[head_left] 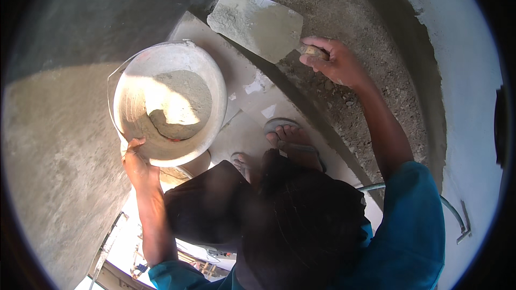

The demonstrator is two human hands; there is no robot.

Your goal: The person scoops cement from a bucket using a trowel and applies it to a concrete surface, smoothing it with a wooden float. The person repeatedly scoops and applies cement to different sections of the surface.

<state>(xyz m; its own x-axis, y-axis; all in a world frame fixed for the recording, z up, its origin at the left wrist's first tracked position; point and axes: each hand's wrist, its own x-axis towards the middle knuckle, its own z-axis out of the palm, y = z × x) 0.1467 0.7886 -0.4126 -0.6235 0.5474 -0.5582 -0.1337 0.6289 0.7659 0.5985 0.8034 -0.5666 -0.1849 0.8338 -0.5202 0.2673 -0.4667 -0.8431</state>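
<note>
My left hand (140, 166) grips the near-left rim of a pale, dusty bucket (213, 90), which holds grey mortar or powder (183, 96) and has a thin wire handle. My right hand (333, 64) is closed around the wooden grip (314, 52) of a flat trowel (250, 21). The trowel's wide rectangular blade points up and left, above and to the right of the bucket, with pale grey material smeared over it.
My sandalled feet (285, 134) stand on a pale slab (247, 91) with a dark edge, beside rough gravelly ground (387, 107). A grey plastered surface (59, 113) fills the left side, and a white wall (467, 102) with a hose (451, 209) runs along the right.
</note>
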